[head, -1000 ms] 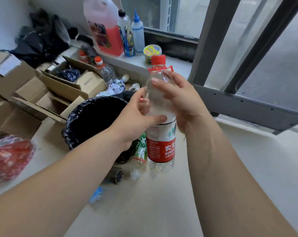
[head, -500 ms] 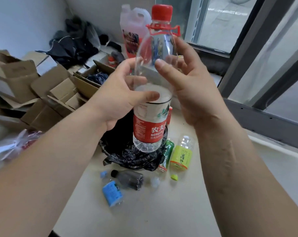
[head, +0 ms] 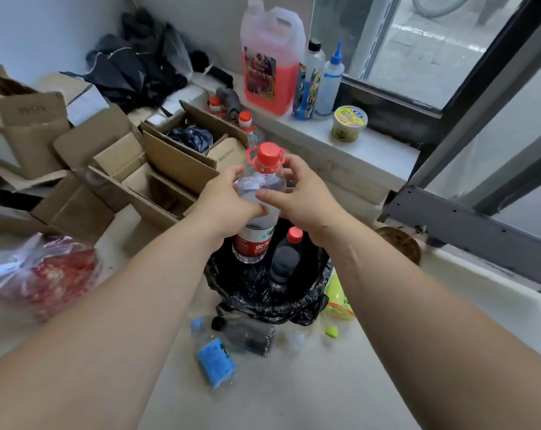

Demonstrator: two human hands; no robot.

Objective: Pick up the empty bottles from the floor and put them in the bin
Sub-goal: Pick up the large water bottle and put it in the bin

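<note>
A clear empty bottle point(head: 257, 240) with a red cap and red label is upright over the bin point(head: 263, 302), which is lined with a black bag. My left hand point(head: 225, 203) grips the bottle's upper body. My right hand point(head: 297, 193) touches it from the right with fingers spread. Inside the bin stands a dark bottle point(head: 286, 259) with a red cap. On the floor in front of the bin lie a blue-label bottle point(head: 213, 358) and a dark bottle point(head: 247, 335). A yellow-label bottle point(head: 337, 299) lies at the bin's right.
Open cardboard boxes point(head: 157, 169) crowd the left. A red plastic bag point(head: 52, 277) lies at the far left. A window ledge point(head: 371, 150) holds a pink jug point(head: 269, 63), bottles and a cup. Loose caps point(head: 331, 331) lie on the floor. A brown bowl point(head: 399, 243) sits right of the bin.
Both hands have lowered the clear bottle from up near my face down over the bin's opening. My view has tilted down, so the bin's inside shows.
</note>
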